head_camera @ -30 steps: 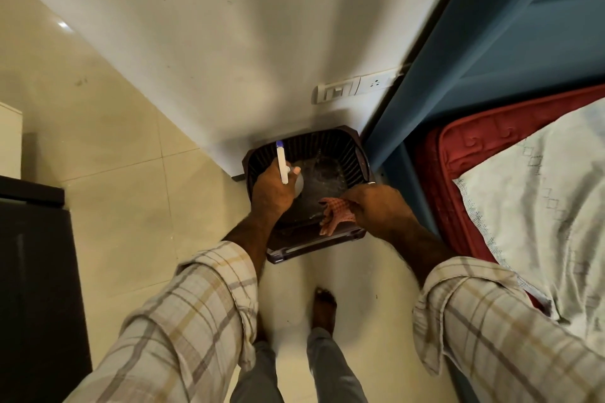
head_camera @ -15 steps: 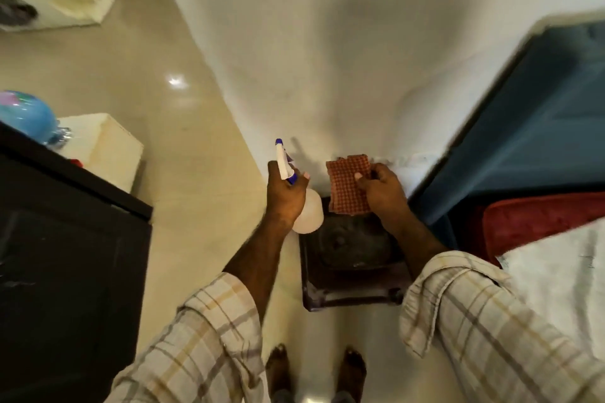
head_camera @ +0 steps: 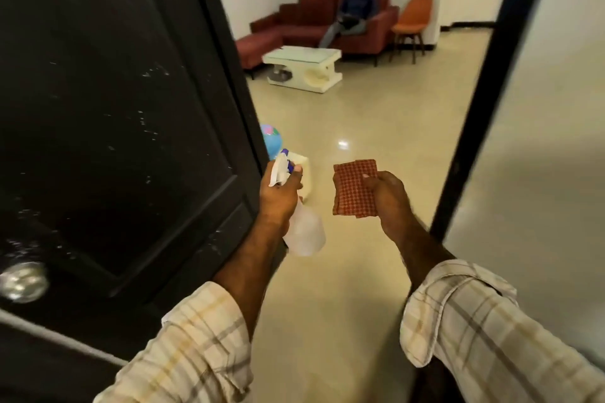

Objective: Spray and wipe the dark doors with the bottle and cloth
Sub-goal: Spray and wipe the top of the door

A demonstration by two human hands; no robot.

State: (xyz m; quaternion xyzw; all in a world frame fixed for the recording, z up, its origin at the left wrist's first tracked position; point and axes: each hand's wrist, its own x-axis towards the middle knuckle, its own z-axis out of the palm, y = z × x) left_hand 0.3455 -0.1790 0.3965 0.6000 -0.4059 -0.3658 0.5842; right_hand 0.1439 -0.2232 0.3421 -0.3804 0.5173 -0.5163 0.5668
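While left hand (head_camera: 282, 196) grips spray bottle (head_camera: 302, 232), right hand (head_camera: 388, 201) pinches checked cloth (head_camera: 352, 190) beside dark door (head_camera: 108, 114); no writing legible.

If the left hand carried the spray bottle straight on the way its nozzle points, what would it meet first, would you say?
Probably the small white box and blue globe just beyond the left hand holding the spray bottle, beside the dark door edge; depth is unclear.

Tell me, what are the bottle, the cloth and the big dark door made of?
Spray bottle: probably plastic, cloudy white and see-through.
Cloth: woven fabric, red checked, folded soft.
Dark door: likely painted wood, with raised panels and a slight sheen; can't be sure.
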